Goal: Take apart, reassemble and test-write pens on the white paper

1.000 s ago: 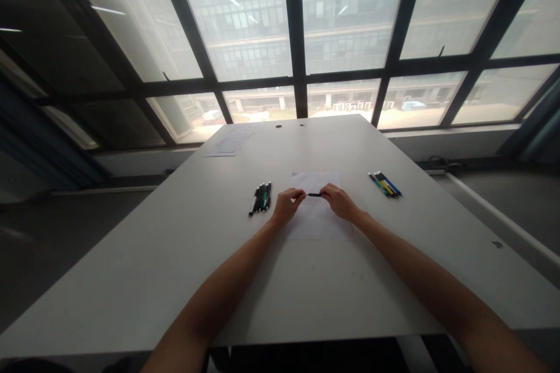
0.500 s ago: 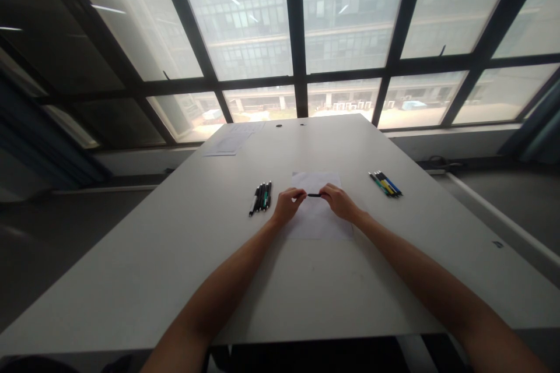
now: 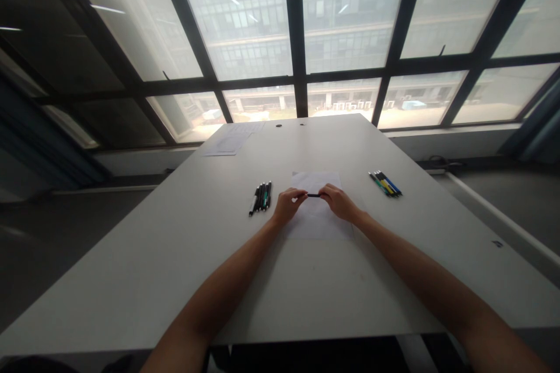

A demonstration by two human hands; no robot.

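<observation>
Both my hands meet over a white sheet of paper (image 3: 318, 225) in the middle of the white table (image 3: 175, 256). My left hand (image 3: 286, 205) pinches one end of a short black pen (image 3: 314, 195) and my right hand (image 3: 340, 202) pinches the other end, holding it level just above the paper. To the left of my left hand lies a row of several dark pens (image 3: 261, 197). Right of my right hand lies a second bunch of several pens (image 3: 385, 184), some blue and yellow.
More sheets of paper (image 3: 230, 142) lie at the far left corner of the table, near two small dark holes (image 3: 279, 126) in the tabletop. A large window with dark frames (image 3: 296, 35) stands behind the table. Floor lies on both sides.
My hands have drawn very slightly closer together on the pen, so less of it shows between them. Nothing else has moved.
</observation>
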